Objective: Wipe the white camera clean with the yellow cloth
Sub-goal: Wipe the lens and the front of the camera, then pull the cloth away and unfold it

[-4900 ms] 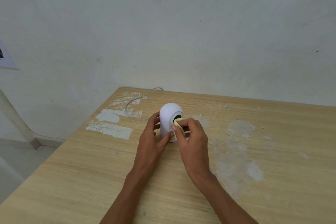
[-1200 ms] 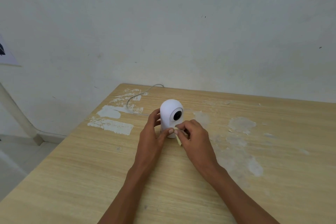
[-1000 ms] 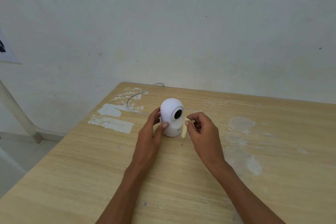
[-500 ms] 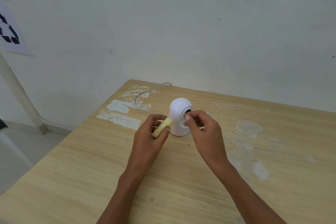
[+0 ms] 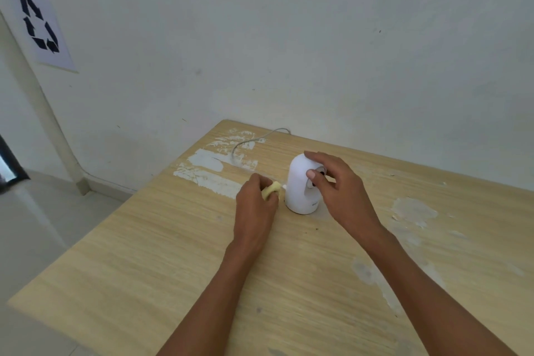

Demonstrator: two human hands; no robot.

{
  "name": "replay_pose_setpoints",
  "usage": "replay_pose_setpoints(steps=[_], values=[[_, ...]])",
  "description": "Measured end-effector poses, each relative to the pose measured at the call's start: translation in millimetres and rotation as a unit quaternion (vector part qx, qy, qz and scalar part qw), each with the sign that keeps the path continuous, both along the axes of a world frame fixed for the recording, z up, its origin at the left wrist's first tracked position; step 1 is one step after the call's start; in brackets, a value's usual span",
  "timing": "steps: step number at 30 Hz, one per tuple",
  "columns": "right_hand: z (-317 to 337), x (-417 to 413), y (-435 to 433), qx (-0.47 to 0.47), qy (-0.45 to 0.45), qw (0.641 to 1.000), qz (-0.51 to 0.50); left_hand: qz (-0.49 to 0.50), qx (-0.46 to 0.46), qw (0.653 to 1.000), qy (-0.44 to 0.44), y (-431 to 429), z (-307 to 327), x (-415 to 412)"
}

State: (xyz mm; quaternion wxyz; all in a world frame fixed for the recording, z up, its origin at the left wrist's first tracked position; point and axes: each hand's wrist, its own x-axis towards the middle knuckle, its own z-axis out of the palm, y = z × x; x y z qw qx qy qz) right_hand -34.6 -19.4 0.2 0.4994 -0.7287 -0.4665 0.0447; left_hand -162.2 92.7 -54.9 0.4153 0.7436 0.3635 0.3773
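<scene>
Gripping yellow cloth (image 5: 271, 189) now: left hand (image 5: 255, 205).

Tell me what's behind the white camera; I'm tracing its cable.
A thin white cable curves across paint patches toward the table's far edge. The white camera hides where it plugs in.

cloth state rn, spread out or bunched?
Bunched. The yellow cloth is a small wad pinched in the left hand, beside the white camera.
</scene>
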Motion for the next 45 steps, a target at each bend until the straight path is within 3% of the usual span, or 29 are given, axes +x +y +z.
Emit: replay_pose_setpoints(steps=[8, 16, 21, 27, 34, 38, 45], values=[[-4.2, -0.7, 2.3, 0.007, 0.001, 1.0, -0.011, -0.032, 0.027, 0.997, 0.068, -13.5, -3.4, 0.8], [1.4, -3.2, 1.5, -0.004, 0.026, 1.0, -0.014, -0.123, -0.008, 0.991, 0.059, -42.6, 6.0, -2.4], [13.8, 8.3, -5.9, -0.06, 0.003, 0.998, 0.025, -0.096, 0.003, 0.995, 0.02, -53.2, 11.1, -9.8], [26.3, 6.8, -1.7, -0.097, -0.032, 0.995, -0.004, -0.074, -0.03, 0.997, 0.011, -50.0, 8.6, -23.4], [19.1, -1.4, 0.4, -0.087, -0.034, 0.995, -0.02, -0.086, -0.039, 0.995, -0.007, -49.6, 14.5, -28.9], [8.3, -6.6, -21.8, -0.017, -0.046, 0.997, -0.067, -0.113, -0.058, 0.992, -0.015, -53.1, 19.3, -29.1], [-11.0, -5.9, -68.0, -0.04, 0.142, 0.989, 0.019, -0.172, -0.148, 0.972, -0.069, -78.6, 27.9, -3.2]])
